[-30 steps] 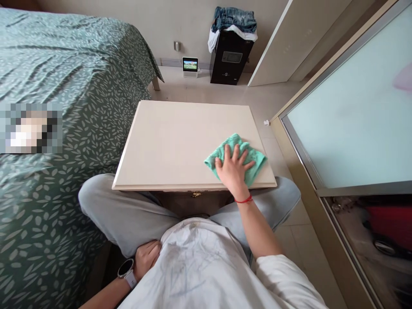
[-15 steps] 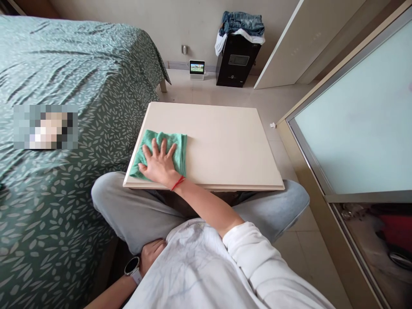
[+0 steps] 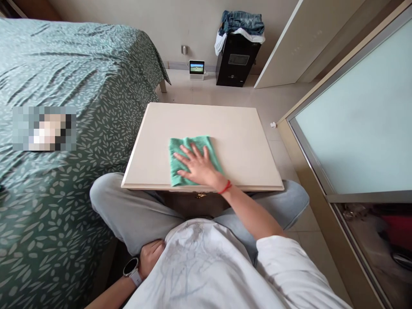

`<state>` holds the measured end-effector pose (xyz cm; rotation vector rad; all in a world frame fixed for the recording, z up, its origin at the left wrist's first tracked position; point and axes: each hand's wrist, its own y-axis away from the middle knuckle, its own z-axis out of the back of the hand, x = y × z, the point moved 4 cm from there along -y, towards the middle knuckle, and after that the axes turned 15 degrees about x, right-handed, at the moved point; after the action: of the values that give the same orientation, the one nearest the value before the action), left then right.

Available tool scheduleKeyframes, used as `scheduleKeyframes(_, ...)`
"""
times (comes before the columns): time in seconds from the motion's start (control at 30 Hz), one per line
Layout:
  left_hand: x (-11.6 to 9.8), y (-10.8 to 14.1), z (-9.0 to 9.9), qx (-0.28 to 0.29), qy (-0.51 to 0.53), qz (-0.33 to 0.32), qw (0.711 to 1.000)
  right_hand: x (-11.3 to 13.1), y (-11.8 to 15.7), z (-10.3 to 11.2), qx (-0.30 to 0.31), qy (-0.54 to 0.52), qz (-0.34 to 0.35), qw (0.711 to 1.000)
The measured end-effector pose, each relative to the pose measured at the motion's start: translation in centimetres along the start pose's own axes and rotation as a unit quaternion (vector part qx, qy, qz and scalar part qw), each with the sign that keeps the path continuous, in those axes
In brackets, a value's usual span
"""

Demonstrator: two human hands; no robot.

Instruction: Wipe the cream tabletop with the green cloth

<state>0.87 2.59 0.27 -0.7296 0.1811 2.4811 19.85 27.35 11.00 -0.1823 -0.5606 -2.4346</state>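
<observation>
My right hand (image 3: 196, 165), with a red string at the wrist, lies flat with spread fingers on a green cloth (image 3: 178, 171). The cloth is spread on the cream top of a small table (image 3: 238, 137), near the middle of its front edge. My left hand (image 3: 151, 257) rests in my lap against my thigh, a watch (image 3: 131, 267) on its wrist. Its fingers are curled in, their tips partly hidden by my shirt, and nothing shows in them.
A bed with a green leaf-patterned cover (image 3: 106, 111) stands at the left. Beyond the table are a small screen (image 3: 196, 68) and a black cabinet (image 3: 236, 60) with folded jeans (image 3: 243, 22) on top. A sliding-door wardrobe (image 3: 360, 111) lines the right.
My right hand and the cloth under it have slid to the right, from the table's left side to about the middle. My left hand has stayed in place.
</observation>
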Motion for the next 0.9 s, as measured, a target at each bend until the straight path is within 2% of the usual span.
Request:
scheduleKeyframes(0.13, -0.3, -0.2, 0.3, -0.008, 0.015, -0.008, 1.000, -10.3, 5.0, 0.4, -0.026, -0.013, -0.195, 0.980)
scheduleKeyframes(0.2, -0.3, -0.3, 0.3, -0.011, 0.019, -0.010, 1.000, -14.2, 8.0, 0.1, -0.049, -0.024, -0.280, 0.958)
scheduleKeyframes(0.27, -0.3, -0.3, 0.4, -0.014, 0.022, -0.010, 1.000, -16.3, 10.6, -0.7, -0.074, -0.040, -0.339, 0.937)
scheduleKeyframes(0.33, -0.4, -0.4, 0.4, -0.015, 0.023, -0.010, 1.000, -16.7, 12.6, -1.8, -0.100, -0.057, -0.372, 0.921)
scheduleKeyframes(0.43, -0.5, -0.5, 0.5, -0.021, 0.021, -0.010, 1.000, -14.9, 14.3, -3.4, -0.145, -0.084, -0.417, 0.893)
scheduleKeyframes(0.5, -0.6, -0.5, 0.6, -0.024, 0.018, -0.008, 1.000, -12.8, 14.6, -4.0, -0.159, -0.098, -0.448, 0.874)
scheduleKeyframes(0.57, -0.6, -0.6, 0.6, -0.023, 0.016, -0.004, 1.000, -10.2, 14.0, -4.3, -0.154, -0.102, -0.462, 0.868)
scheduleKeyframes(0.67, -0.4, -0.5, 0.4, -0.019, 0.012, -0.005, 1.000, -5.8, 11.8, -4.1, -0.130, -0.090, -0.429, 0.889)
scheduleKeyframes(0.8, 0.0, -0.1, -0.1, -0.004, 0.006, -0.012, 1.000, 0.1, 7.3, -3.6, -0.107, -0.062, -0.314, 0.941)
scheduleKeyframes(0.9, 0.3, 0.1, -0.3, 0.000, -0.002, -0.004, 1.000, 4.2, 3.3, -2.8, -0.099, -0.047, -0.222, 0.969)
